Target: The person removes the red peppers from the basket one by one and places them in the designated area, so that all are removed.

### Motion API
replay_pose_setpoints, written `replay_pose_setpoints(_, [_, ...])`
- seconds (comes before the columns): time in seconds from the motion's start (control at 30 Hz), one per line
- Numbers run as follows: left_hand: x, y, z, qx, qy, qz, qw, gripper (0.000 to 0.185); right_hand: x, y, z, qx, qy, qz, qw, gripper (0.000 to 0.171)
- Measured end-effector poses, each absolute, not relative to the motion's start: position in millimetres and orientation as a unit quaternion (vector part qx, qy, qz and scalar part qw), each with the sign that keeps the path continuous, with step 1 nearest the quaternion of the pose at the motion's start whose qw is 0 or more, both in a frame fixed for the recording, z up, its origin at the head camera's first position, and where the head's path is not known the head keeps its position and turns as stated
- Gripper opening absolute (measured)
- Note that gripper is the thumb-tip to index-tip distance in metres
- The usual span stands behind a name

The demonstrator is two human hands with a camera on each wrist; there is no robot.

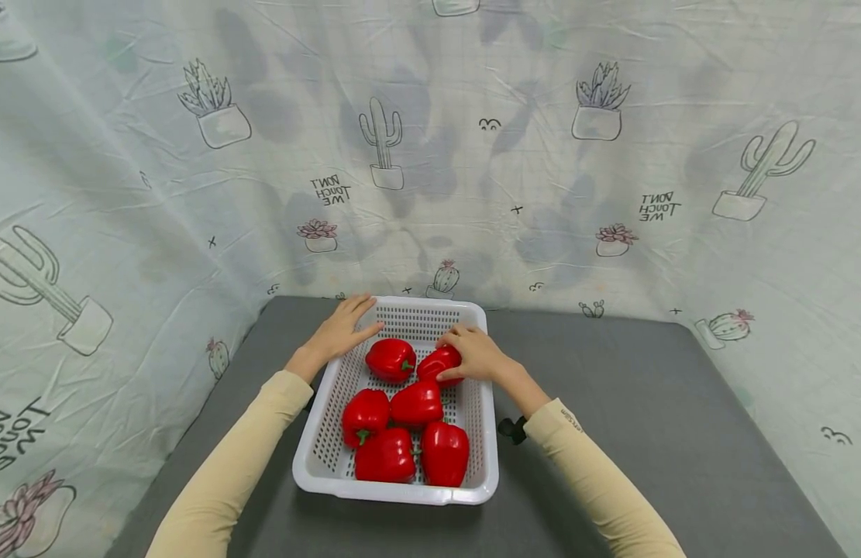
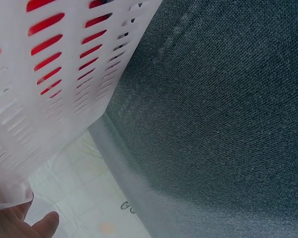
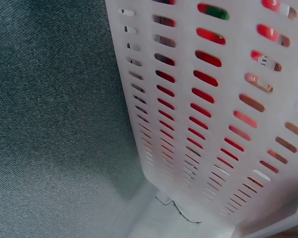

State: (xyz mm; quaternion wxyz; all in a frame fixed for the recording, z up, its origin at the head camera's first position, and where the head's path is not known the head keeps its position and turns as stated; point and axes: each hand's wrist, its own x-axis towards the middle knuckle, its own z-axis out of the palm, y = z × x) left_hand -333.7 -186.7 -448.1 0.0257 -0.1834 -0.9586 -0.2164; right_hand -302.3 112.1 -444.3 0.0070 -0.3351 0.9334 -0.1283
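Observation:
Several red bell peppers lie in a white perforated plastic basket (image 1: pixel 395 490). At the basket's back right, my right hand (image 1: pixel 477 354) has its fingers and thumb around one red bell pepper (image 1: pixel 435 363), which it partly covers. My left hand (image 1: pixel 339 329) lies over the back left rim with its fingers extended. Part of that left hand (image 2: pixel 27 225) shows beside the rim in the left wrist view. Another bell pepper (image 1: pixel 391 360) sits between the hands, and one more (image 1: pixel 417 404) is in the middle. In the right wrist view, the basket's slotted side (image 3: pixel 188 114) hides the right hand's grip.
The basket stands on a dark grey table (image 1: pixel 611 403). Nearer the front of the basket are further bell peppers (image 1: pixel 445 456). A pale curtain (image 1: pixel 437 155) printed with cacti hangs behind and at both sides of the table.

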Motion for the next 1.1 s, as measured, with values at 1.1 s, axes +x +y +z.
replay_pose_setpoints(1.1, [-330.0,-187.0,-445.7,-0.191,-0.958,-0.210,0.026,0.073,-301.6,113.9,-435.2,-0.362,0.922,-0.134,-0.009,0.057])
